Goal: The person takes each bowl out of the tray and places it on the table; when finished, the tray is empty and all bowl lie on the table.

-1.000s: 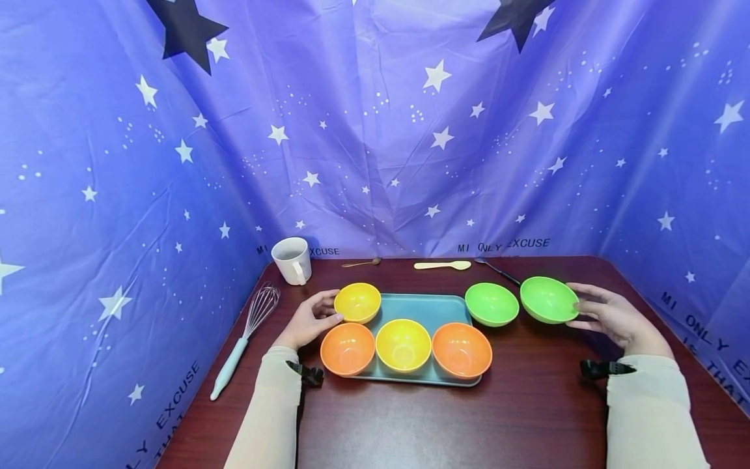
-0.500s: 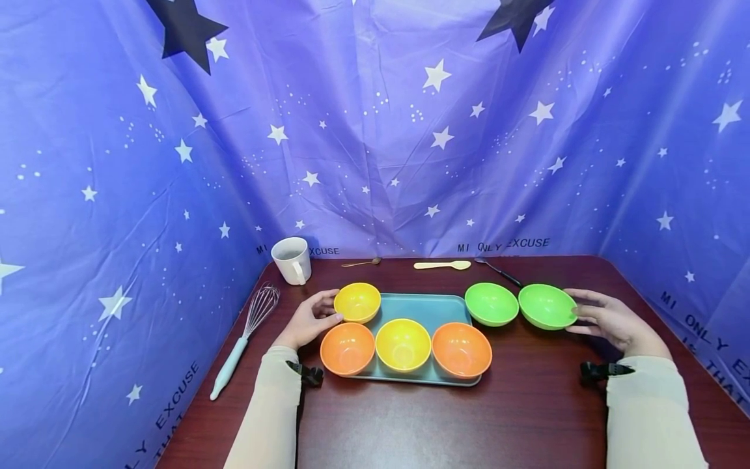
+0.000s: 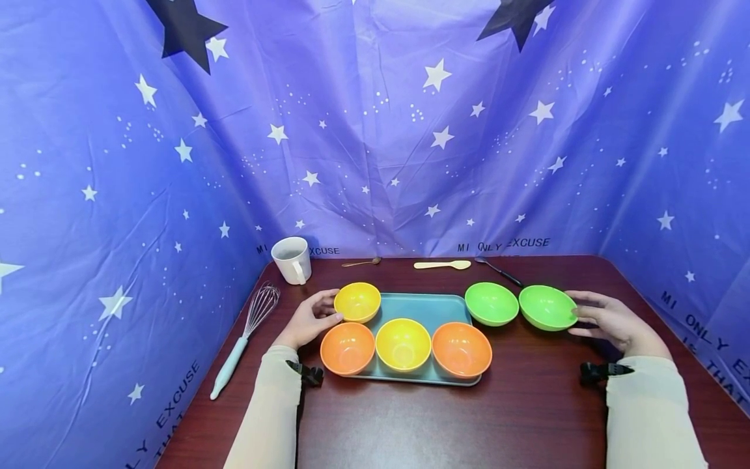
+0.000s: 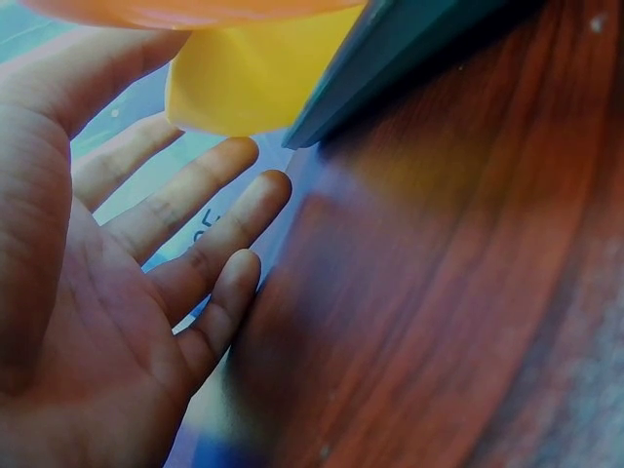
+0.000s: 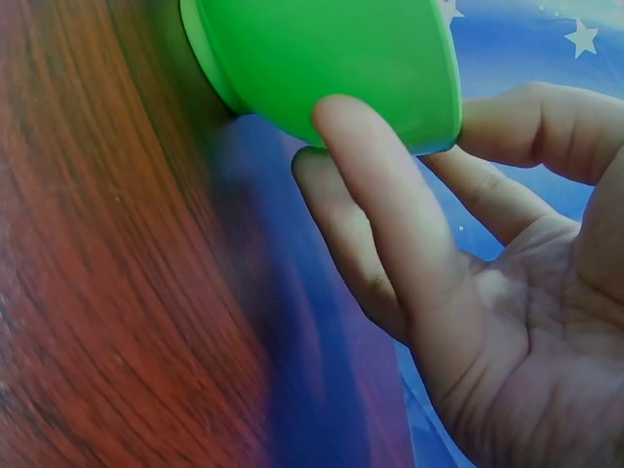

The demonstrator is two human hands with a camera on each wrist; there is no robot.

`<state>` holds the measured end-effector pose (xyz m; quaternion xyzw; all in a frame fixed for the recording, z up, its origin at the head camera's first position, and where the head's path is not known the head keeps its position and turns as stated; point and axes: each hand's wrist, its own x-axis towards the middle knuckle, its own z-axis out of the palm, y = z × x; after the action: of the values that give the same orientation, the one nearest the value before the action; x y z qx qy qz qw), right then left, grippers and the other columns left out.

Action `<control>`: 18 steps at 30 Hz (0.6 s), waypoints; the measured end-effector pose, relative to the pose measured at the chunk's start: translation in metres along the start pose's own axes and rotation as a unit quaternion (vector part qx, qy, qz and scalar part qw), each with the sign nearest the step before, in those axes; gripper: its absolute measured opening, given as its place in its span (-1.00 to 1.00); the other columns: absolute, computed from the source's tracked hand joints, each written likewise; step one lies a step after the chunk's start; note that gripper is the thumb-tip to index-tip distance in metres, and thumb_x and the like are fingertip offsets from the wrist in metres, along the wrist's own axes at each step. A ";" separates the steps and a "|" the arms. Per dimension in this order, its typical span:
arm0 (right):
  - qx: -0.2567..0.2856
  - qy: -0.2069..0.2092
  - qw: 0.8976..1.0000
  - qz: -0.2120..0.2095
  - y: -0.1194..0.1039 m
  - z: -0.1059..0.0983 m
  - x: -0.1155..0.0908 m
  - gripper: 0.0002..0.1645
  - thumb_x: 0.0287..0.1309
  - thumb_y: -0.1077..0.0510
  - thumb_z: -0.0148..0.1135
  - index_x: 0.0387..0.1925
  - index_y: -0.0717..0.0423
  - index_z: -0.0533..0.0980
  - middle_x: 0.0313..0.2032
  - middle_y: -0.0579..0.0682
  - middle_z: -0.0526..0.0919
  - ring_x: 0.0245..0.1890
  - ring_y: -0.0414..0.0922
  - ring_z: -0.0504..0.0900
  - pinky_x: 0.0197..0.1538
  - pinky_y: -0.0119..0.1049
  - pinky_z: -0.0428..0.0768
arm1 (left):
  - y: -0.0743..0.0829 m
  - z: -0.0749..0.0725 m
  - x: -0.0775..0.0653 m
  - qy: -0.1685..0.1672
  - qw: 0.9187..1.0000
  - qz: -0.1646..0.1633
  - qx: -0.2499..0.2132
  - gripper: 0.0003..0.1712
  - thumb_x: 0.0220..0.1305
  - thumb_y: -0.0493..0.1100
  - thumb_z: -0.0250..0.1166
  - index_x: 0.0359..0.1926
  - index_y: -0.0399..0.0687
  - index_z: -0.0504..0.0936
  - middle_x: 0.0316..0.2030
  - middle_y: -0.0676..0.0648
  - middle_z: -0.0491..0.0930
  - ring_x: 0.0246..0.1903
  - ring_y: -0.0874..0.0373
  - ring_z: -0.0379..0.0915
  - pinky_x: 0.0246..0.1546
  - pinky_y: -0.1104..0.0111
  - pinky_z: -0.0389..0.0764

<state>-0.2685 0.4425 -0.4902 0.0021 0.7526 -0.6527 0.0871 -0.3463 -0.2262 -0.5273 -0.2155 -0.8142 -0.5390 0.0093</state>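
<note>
In the head view my left hand (image 3: 309,319) is at the left side of the far yellow bowl (image 3: 357,302), thumb on the near side and fingers round the far side. The left wrist view shows the fingertips against the yellow bowl (image 4: 253,78), the lower fingers nearly straight. My right hand (image 3: 612,320) holds the right-hand green bowl (image 3: 548,307) by its right edge. In the right wrist view its fingers lie along the outside of the green bowl (image 5: 331,58). Another green bowl (image 3: 491,304) stands just left of it.
A blue-green tray (image 3: 424,303) bears an orange bowl (image 3: 347,350), a yellow bowl (image 3: 403,346) and another orange bowl (image 3: 461,350) along its near side. Around it lie a whisk (image 3: 240,348), a white mug (image 3: 288,259), a small spoon (image 3: 362,263), a cream spoon (image 3: 442,265) and a black-handled spoon (image 3: 502,272).
My right hand has brought its green bowl slightly down and nearer, level beside the other green bowl. More of the black-handled spoon shows. My left hand has kept its place.
</note>
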 end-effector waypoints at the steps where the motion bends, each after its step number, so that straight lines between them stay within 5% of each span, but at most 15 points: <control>1: -0.006 0.000 1.000 0.001 0.000 0.000 0.000 -0.56 0.49 0.27 0.19 0.30 -0.09 0.51 -0.04 -0.31 0.60 -0.10 -0.23 0.73 -0.01 0.03 0.72 | 0.000 0.000 0.000 0.000 1.000 0.000 0.002 -0.28 0.31 -0.26 0.49 0.45 -0.18 0.47 0.05 -0.30 0.66 0.01 -0.15 0.62 0.11 0.02 0.60; 11: -0.003 0.003 1.000 0.002 -0.004 0.002 -0.002 -0.59 0.48 0.26 0.22 0.25 -0.15 0.55 -0.05 -0.35 0.59 -0.12 -0.24 0.74 -0.02 0.04 0.72 | 0.001 -0.001 -0.001 -0.005 1.000 0.000 0.001 -0.29 0.30 -0.17 0.51 0.43 -0.06 0.50 0.03 -0.19 0.68 0.00 -0.06 0.63 0.09 0.11 0.61; 18: -0.010 0.010 1.000 -0.011 -0.003 0.000 0.000 -0.61 0.50 0.25 0.20 0.25 -0.13 0.57 -0.05 -0.35 0.59 -0.12 -0.26 0.72 -0.03 -0.03 0.74 | 0.000 -0.001 -0.001 -0.004 1.000 0.003 -0.014 -0.29 0.30 -0.23 0.50 0.44 -0.13 0.49 0.04 -0.27 0.67 0.01 -0.17 0.62 0.13 -0.04 0.57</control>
<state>-0.2690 0.4421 -0.4872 -0.0004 0.7601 -0.6458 0.0719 -0.3455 -0.2273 -0.5271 -0.2204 -0.8057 -0.5497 0.0043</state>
